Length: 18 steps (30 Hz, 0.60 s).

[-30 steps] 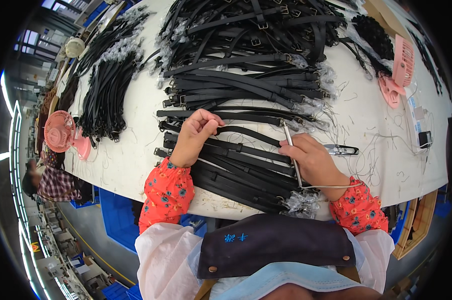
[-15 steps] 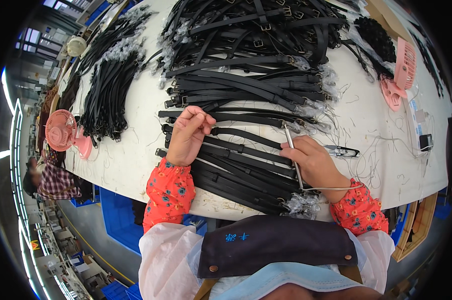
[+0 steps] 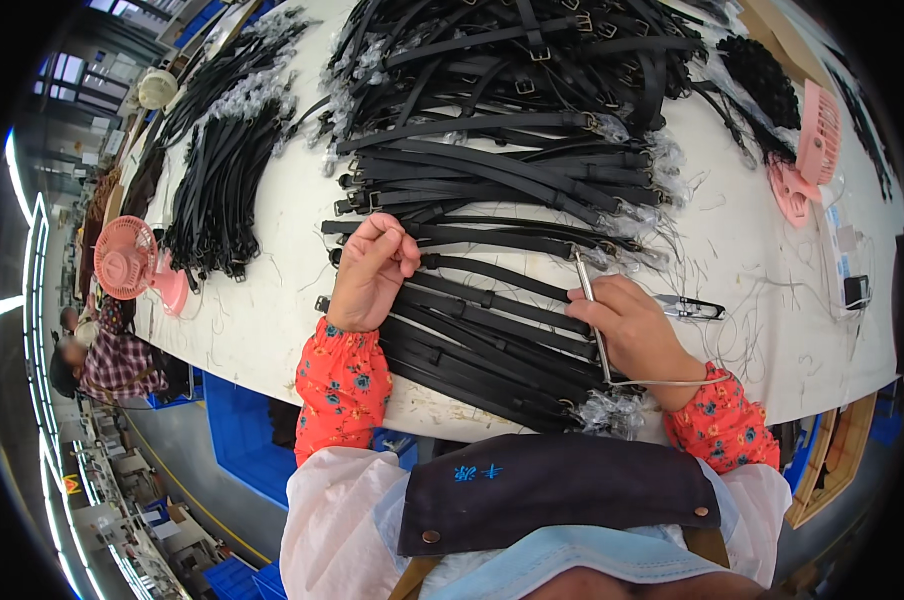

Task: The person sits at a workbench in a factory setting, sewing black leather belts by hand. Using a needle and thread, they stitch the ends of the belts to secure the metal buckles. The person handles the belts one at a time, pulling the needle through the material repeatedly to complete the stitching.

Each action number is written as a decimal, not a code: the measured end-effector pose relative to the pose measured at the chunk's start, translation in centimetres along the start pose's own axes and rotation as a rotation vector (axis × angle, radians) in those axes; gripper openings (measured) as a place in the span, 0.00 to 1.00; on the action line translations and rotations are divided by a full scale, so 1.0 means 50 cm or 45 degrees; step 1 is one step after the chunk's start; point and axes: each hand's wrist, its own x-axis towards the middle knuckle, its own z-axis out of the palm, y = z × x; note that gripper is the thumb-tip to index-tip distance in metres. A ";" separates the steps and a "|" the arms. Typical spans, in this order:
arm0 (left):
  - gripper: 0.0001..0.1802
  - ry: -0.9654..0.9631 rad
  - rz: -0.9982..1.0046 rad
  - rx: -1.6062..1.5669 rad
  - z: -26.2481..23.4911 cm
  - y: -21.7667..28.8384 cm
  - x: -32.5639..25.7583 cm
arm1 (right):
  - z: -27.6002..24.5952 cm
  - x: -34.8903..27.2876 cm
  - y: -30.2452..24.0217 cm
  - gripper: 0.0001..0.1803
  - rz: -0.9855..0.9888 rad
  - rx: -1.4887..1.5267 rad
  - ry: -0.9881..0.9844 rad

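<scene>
Black straps everywhere, and in the thick of it one strap point(image 3: 492, 238) lay across the pale counter point(image 3: 262, 335), between the two hands! The right hand point(image 3: 627, 320) had its grip closed around a slim metal tool point(image 3: 590, 300), cord point(image 3: 672, 383) running past the wrist, tip up at that strap's right end. The left hand point(image 3: 372, 268) masked part of the strap's left side, its grip drawn together, thumb against the curled fingers.

And the score? Partway through, by the look of it. Nearer the body, a row of straps point(image 3: 482, 345) lay roughly lined up; beyond, a big tangled heap point(image 3: 592, 70) sprawled towards the far side, likely plenty left there. Loose threads point(image 3: 742, 340) littered the right, a hint that some of the batch was dealt with, yet nothing marked finished straps from unfinished ones. Snips point(image 3: 690, 307) lay idle just beside the right hand.

Now the hard calls! Tip on the strap or just off it: too small to judge. A thread in the left pinch? Couldn't tell. Crumpled clear plastic point(image 3: 612, 412) hid several strap ends, and the heap ran out of view at the top.
</scene>
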 end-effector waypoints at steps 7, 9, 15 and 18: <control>0.02 0.109 0.127 -0.018 -0.020 0.007 0.000 | 0.000 0.000 0.001 0.12 -0.016 0.008 -0.019; 0.02 0.155 0.204 0.014 -0.020 0.014 -0.002 | -0.001 0.003 0.001 0.12 -0.032 0.018 -0.021; 0.04 0.263 0.347 0.186 -0.014 0.033 -0.002 | -0.004 0.003 0.001 0.12 -0.014 0.032 -0.046; 0.05 0.366 0.445 0.335 -0.032 0.029 0.001 | -0.005 0.006 -0.003 0.11 0.001 0.024 -0.067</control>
